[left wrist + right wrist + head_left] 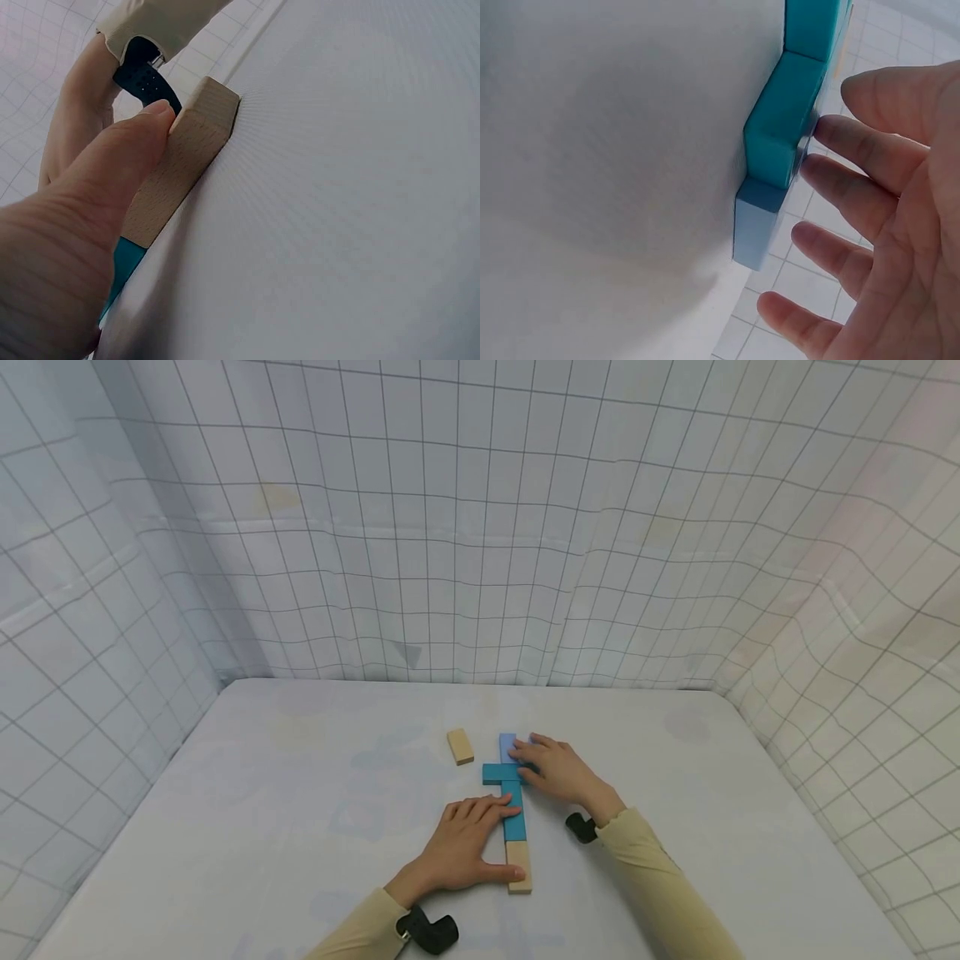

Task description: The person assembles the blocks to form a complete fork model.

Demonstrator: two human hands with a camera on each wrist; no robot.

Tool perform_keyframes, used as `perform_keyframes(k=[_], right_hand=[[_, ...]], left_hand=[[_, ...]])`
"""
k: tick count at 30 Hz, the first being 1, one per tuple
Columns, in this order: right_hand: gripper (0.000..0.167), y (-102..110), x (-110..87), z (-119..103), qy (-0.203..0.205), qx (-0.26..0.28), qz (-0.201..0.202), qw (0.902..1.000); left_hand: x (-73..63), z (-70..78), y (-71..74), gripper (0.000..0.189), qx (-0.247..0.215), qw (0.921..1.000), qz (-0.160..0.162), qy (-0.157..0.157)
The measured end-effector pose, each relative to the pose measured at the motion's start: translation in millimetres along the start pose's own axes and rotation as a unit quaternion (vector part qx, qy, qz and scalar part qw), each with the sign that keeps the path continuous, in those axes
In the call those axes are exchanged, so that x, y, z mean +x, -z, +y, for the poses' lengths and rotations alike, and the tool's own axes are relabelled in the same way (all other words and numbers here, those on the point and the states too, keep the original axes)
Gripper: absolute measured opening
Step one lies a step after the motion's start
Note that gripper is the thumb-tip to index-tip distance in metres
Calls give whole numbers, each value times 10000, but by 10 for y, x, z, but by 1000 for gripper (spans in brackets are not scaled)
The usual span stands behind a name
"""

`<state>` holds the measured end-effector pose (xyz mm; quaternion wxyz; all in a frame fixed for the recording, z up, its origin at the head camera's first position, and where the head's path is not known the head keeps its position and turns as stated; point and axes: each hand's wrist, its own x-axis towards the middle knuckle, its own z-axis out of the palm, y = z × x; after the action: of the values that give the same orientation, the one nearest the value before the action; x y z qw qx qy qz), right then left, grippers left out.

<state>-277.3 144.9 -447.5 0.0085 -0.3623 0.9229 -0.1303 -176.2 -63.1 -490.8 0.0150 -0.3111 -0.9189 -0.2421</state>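
Flat blocks lie end to end in a cross shape on the white table. At the far end is a light blue block (507,747), then a teal block set crosswise (492,773), a lengthwise teal block (514,828) and a plain wooden block (517,855) nearest me. My left hand (463,845) spans the line from the left, fingertips on the lengthwise teal block. Its thumb lies on the wooden block, at the top edge in the left wrist view. From the right, my right hand (561,772) reaches over the crosswise block with fingers spread, partly hiding its right end.
A loose wooden block (461,747) lies left of the light blue one, slightly angled. White cloth with a dark grid (465,568) hangs behind the table's back edge and along both sides. Dark straps with small wrist cameras (435,935) sit at both sleeves.
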Motion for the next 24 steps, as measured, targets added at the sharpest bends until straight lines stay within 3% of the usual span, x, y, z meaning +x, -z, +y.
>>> perform_keyframes(k=[5, 15, 24], right_hand=[[40, -6, -25, -32, -17, -206, -9, 9998], [41, -2, -54, -64, 5, -105, 0, 9999], [39, 4, -94, -169, -108, -531, 14, 9985]], left_hand=[[0, -6, -9, 81, -14, 10000, 43, -40], [3, -6, -12, 81, -42, 9999, 90, -75], [4, -10, -18, 82, 5, 10000, -1, 20]])
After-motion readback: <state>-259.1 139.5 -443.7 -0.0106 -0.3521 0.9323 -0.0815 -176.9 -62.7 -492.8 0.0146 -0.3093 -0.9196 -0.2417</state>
